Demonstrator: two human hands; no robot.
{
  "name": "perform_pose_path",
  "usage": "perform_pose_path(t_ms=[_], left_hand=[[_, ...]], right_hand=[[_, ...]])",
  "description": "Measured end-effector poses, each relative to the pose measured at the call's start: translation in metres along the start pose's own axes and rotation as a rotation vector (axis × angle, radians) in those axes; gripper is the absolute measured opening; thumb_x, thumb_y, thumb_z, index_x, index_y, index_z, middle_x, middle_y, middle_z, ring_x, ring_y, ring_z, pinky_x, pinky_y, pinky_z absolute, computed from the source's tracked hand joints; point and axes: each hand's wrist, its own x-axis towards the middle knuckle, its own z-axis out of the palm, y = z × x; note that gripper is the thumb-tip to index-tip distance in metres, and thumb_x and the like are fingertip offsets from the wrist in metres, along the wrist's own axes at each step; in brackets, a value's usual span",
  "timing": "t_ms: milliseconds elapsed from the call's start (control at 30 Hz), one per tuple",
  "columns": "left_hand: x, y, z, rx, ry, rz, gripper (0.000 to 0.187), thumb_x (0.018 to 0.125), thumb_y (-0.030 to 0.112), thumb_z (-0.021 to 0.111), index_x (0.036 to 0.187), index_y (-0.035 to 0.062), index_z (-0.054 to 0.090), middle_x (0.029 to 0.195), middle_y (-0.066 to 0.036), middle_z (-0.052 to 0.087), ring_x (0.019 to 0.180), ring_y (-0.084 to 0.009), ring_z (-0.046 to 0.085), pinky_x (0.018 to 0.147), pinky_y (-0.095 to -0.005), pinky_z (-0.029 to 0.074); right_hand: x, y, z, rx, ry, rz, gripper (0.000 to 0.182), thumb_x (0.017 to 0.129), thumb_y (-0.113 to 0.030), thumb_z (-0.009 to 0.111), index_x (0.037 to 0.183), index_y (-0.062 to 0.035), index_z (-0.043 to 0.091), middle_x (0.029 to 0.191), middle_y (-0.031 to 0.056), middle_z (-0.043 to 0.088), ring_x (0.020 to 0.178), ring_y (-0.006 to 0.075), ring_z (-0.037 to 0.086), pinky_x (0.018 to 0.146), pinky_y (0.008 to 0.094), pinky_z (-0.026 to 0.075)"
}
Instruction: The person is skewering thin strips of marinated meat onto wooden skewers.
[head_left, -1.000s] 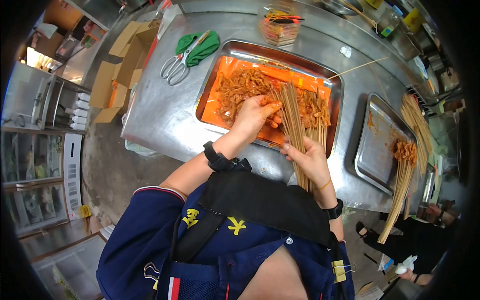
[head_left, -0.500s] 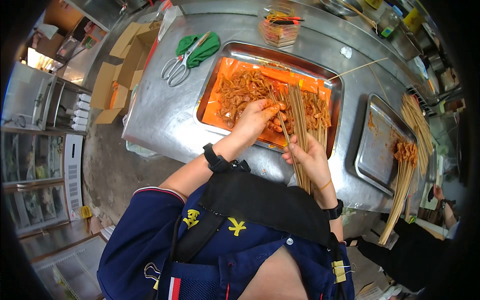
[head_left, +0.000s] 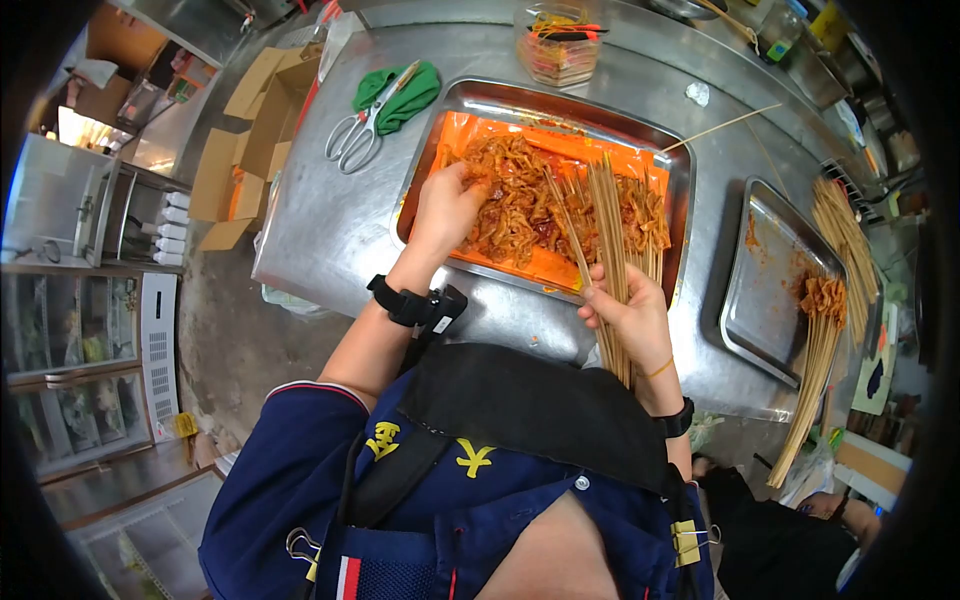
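Observation:
A steel tray (head_left: 683, 215) lined with orange plastic holds a pile of red-sauced meat strips (head_left: 515, 215). At the pile's left side is my left hand (head_left: 450, 203), fingers curled into the strips and partly hidden by them. My right hand (head_left: 632, 318) grips a bundle of bamboo skewers (head_left: 610, 230) over the tray's right part. One skewer (head_left: 567, 225) stands apart from the bundle, its lower end between the right thumb and fingers. Behind the bundle, loaded skewers (head_left: 650, 225) lie at the tray's right end.
Scissors (head_left: 362, 125) lie on a green cloth (head_left: 412, 95) left of the tray. A plastic tub (head_left: 558, 50) stands behind it. To the right, a second tray (head_left: 745, 300) carries loaded skewers (head_left: 805, 385) beside more bamboo sticks (head_left: 848, 235). Another person (head_left: 770, 535) is at lower right.
My left hand has moved left, from beside the lone skewer to the left side of the meat pile. My right hand still holds the skewer bundle. The view has shifted slightly.

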Motion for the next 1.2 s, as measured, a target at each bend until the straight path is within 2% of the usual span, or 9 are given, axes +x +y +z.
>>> perform_pose_path(t_ms=[133, 233, 267, 367, 567, 733, 867, 967, 1200], left_hand=[[0.001, 0.007, 0.017, 0.248, 0.092, 0.294, 0.023, 0.076, 0.0, 0.047, 0.096, -0.0011, 0.06, 0.09, -0.023, 0.061, 0.087, -0.0386, 0.057, 0.076, -0.0426, 0.045], [0.005, 0.014, 0.027, 0.516, 0.005, 0.262, 0.02, 0.076, 0.0, 0.045, 0.091, -0.0011, 0.059, 0.088, -0.022, 0.06, 0.085, -0.0398, 0.056, 0.074, -0.0455, 0.045], [0.005, 0.024, 0.026, 0.623, -0.085, 0.15, 0.032, 0.076, 0.0, 0.046, 0.106, 0.0018, 0.057, 0.097, -0.023, 0.059, 0.092, -0.0383, 0.055, 0.079, -0.0456, 0.044], [0.006, 0.027, 0.026, 0.729, -0.059, 0.205, 0.015, 0.075, 0.003, 0.047, 0.086, -0.001, 0.057, 0.085, -0.022, 0.06, 0.084, -0.0377, 0.058, 0.072, -0.0464, 0.045], [-0.001, 0.042, 0.012, 0.723, -0.1, 0.081, 0.026, 0.073, 0.014, 0.06, 0.095, 0.0001, 0.059, 0.085, -0.023, 0.06, 0.085, -0.0393, 0.057, 0.072, -0.045, 0.045], [-0.004, 0.036, -0.002, 0.323, -0.1, -0.052, 0.025, 0.077, 0.012, 0.059, 0.096, -0.0037, 0.059, 0.083, -0.016, 0.064, 0.081, -0.0255, 0.062, 0.067, -0.0368, 0.047], [0.005, 0.016, 0.006, -0.352, -0.119, -0.195, 0.021, 0.082, 0.009, 0.056, 0.098, -0.0044, 0.059, 0.086, -0.008, 0.065, 0.078, -0.0143, 0.062, 0.062, -0.0286, 0.048], [0.002, 0.016, 0.013, -0.788, -0.149, -0.255, 0.021, 0.084, 0.007, 0.055, 0.102, -0.0034, 0.057, 0.089, -0.007, 0.064, 0.076, -0.0142, 0.062, 0.06, -0.0256, 0.048], [0.001, 0.031, 0.017, -0.946, -0.15, -0.269, 0.024, 0.083, 0.004, 0.056, 0.106, -0.0012, 0.054, 0.097, -0.008, 0.062, 0.087, -0.0163, 0.061, 0.073, -0.0276, 0.05]], right_hand=[[0.0, 0.0, 0.0, 0.01, -0.002, -0.003, 0.018, 0.08, 0.002, 0.06, 0.096, -0.0008, 0.054, 0.078, 0.0019, 0.054, 0.061, 0.0102, 0.06, 0.051, 0.0201, 0.049], [-0.001, -0.001, -0.001, 0.007, -0.015, -0.007, 0.018, 0.08, 0.002, 0.059, 0.096, -0.0007, 0.054, 0.078, 0.0021, 0.054, 0.061, 0.0102, 0.06, 0.051, 0.0202, 0.049], [-0.001, -0.001, -0.001, 0.005, -0.018, -0.008, 0.018, 0.08, 0.002, 0.059, 0.096, -0.0007, 0.053, 0.078, 0.0021, 0.054, 0.061, 0.0102, 0.06, 0.051, 0.0202, 0.048], [-0.002, -0.003, 0.0, -0.004, -0.005, -0.004, 0.018, 0.08, 0.001, 0.06, 0.096, -0.0007, 0.053, 0.078, 0.0022, 0.054, 0.061, 0.0102, 0.06, 0.051, 0.0202, 0.048], [-0.001, -0.001, -0.002, -0.001, -0.026, -0.007, 0.019, 0.08, 0.001, 0.06, 0.097, -0.0004, 0.053, 0.078, 0.0024, 0.054, 0.061, 0.0105, 0.06, 0.051, 0.0201, 0.049], [-0.001, -0.001, 0.0, -0.012, -0.026, 0.007, 0.019, 0.08, 0.0, 0.061, 0.098, 0.0002, 0.053, 0.079, 0.0028, 0.054, 0.062, 0.0106, 0.06, 0.052, 0.0203, 0.049], [-0.001, -0.001, 0.001, -0.019, -0.042, 0.004, 0.02, 0.08, 0.0, 0.061, 0.098, 0.0005, 0.053, 0.079, 0.003, 0.055, 0.062, 0.0108, 0.06, 0.052, 0.0204, 0.049], [-0.002, -0.002, 0.002, -0.02, -0.052, 0.005, 0.019, 0.08, 0.0, 0.061, 0.098, 0.0007, 0.054, 0.079, 0.003, 0.055, 0.062, 0.0107, 0.06, 0.052, 0.0202, 0.049], [-0.003, -0.002, 0.003, -0.021, -0.086, 0.0, 0.018, 0.08, 0.0, 0.061, 0.097, 0.0004, 0.054, 0.077, 0.0029, 0.057, 0.062, 0.0103, 0.06, 0.053, 0.0205, 0.049]])
